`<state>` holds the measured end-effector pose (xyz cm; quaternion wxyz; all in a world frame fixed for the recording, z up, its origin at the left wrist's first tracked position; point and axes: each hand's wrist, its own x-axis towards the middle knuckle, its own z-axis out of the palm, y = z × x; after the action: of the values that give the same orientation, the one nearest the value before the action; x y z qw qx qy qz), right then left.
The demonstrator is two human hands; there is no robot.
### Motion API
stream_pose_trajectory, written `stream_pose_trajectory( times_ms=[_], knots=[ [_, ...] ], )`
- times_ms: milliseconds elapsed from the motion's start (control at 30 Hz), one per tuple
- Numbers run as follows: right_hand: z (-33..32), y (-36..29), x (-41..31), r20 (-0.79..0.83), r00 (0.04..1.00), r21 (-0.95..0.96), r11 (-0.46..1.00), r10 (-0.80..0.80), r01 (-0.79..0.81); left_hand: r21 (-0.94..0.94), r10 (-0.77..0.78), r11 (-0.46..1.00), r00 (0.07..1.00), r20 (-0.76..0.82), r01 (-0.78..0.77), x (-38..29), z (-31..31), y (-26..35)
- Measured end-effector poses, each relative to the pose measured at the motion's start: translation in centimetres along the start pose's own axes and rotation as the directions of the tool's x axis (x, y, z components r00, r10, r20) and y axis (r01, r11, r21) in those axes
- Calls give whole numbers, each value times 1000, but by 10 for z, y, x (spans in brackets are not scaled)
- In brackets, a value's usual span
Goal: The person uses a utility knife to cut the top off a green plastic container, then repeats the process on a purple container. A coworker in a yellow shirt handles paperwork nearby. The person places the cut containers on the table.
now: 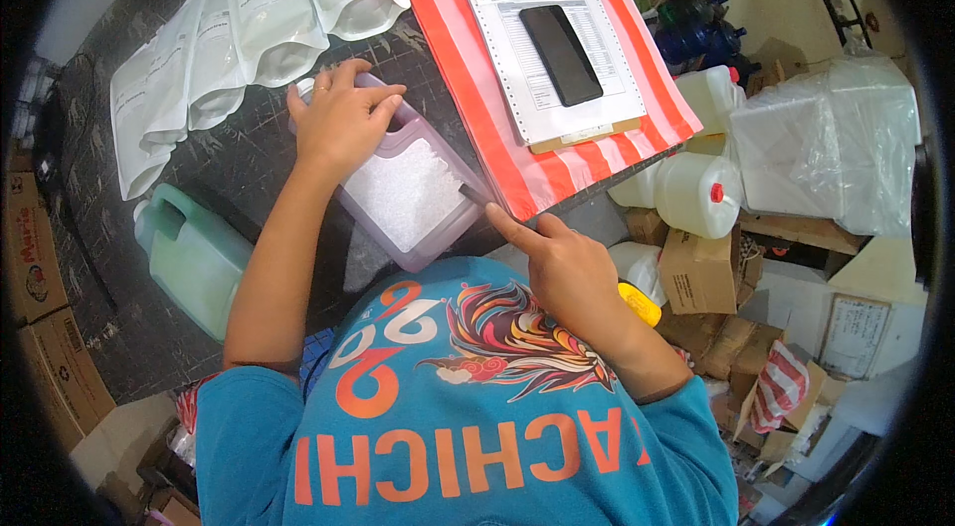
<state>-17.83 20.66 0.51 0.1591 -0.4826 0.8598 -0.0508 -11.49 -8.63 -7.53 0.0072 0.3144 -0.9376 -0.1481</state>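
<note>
A translucent purple plastic jug [440, 250] lies on its side on the dark worktop, with its base end against my shirt. On its upper face is a white patch [406, 186] with a ragged edge, like label residue. My left hand [343, 119] grips the jug near its white cap [305, 87] and handle. In my right hand [563, 268] is a yellow-handled blade tool [639, 304], a scraper or knife. Its dark blade [474, 194] touches or hovers just over the patch's right edge. My index finger extends along the tool; the hand hides most of it.
A green plastic jug [198, 257] lies left of my forearm. Several white pouches [272, 22] line the back. Red-striped plastic bags [537, 186] carry a clipboard with papers [503, 63] and a phone [561, 56]. Right of the worktop are clear jugs [697, 194] and cardboard boxes [697, 268].
</note>
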Motion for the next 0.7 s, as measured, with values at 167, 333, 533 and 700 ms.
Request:
stream_pose_trajectory(
  times_ms=[167,333,533,700],
  knots=[
    [3,-3,4,25,999,-15,999,41,-41,16,2,1000,1000,-22,-2,-1,2,1],
    [-3,-3,-2,19,999,9,999,41,-41,-46,4,999,1000,-11,-4,0,1,-3],
    [-13,-2,-11,43,999,16,1000,25,-26,-92,10,996,999,-48,-15,-1,2,-5],
    [-12,-4,-6,22,1000,-1,1000,18,-18,-95,-1,995,999,-46,-4,0,2,-4]
  ],
)
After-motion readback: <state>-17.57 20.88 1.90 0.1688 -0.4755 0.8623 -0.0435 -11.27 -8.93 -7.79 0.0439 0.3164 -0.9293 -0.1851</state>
